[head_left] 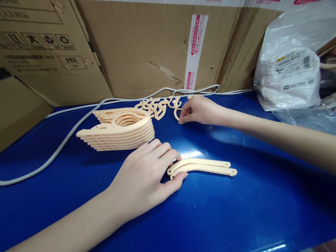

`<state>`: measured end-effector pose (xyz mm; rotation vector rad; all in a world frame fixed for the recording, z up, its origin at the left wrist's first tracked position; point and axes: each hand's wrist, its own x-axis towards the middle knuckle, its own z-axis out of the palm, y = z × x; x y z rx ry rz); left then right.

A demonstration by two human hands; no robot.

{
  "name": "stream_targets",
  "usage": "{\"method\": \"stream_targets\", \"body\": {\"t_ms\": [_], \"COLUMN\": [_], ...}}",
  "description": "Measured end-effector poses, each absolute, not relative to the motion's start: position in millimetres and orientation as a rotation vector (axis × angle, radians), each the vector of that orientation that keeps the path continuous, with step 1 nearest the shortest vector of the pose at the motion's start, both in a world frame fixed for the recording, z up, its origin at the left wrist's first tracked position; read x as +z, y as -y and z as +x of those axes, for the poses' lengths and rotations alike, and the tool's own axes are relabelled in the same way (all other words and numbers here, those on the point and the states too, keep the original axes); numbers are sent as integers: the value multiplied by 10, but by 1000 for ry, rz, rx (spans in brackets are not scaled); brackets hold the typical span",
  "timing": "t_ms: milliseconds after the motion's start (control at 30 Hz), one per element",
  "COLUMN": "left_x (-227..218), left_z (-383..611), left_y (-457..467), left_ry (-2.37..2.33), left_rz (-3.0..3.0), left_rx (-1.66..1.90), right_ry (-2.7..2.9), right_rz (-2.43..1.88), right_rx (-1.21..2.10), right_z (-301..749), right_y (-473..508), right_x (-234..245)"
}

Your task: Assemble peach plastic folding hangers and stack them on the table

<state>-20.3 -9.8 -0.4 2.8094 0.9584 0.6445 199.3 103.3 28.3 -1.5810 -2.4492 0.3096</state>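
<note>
My left hand (148, 170) rests on the blue tabletop, thumb and index finger closed about the left end of two cream curved hanger arms (203, 165). The arms lie side by side, with small holes at their ends. Farther back, my right hand (200, 110) pinches a cream curved hook (176, 113) at the edge of a loose pile; its fingers hide part of it. More cream hooks (156, 106) lie jumbled to its left. Behind my left hand stands a neat stack of cream hanger pieces (119, 133).
Cardboard boxes (150, 46) wall the back and left of the blue table (222, 219). A white cable (61, 144) loops along the left and back. At the back right sits a clear plastic bag (285, 70) with a labelled white roll-like item inside.
</note>
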Motion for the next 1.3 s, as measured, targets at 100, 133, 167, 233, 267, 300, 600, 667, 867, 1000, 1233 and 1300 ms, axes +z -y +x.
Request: {"method": "stream_targets", "body": {"t_ms": [100,133,167,233,267,300,600,667,867,1000,1233,1300], "left_x": [-12,-15,-16,-15,-14,-13,-20,-13,-8,-21,-25,-22], "left_z": [-200,-199,-197,-191,-187,-183,-168,-161,-163,-170,-166,-169], "left_y": [102,105,108,112,114,114,116,118,127,128,119,118], "left_ry": [-966,-971,-977,-988,-992,-996,-978,-977,-993,-993,-999,-1003], "left_rz": [2810,2810,2811,2810,2806,2803,2809,2800,2779,2781,2774,2781], "left_rx": [645,646,648,648,647,649,681,675,681,678,662,659], "right_ry": [2464,2439,2414,2409,2382,2346,2220,2202,2135,2326,2571,2648], "right_rz": [-1518,-1485,-1460,-1384,-1370,-1371,-1511,-1532,-1585,-1558,-1370,-1302], "right_rx": [366,410,456,595,681,744,842,836,842,722,76,-224], "right_z": [2058,2090,2127,2212,2258,2304,2606,2630,2657,2675,2417,2270], "right_y": [-775,-686,-600,-442,-371,-306,58,81,66,-31,-527,-786], "right_x": [254,240,224,194,181,170,166,156,101,180,532,590]}}
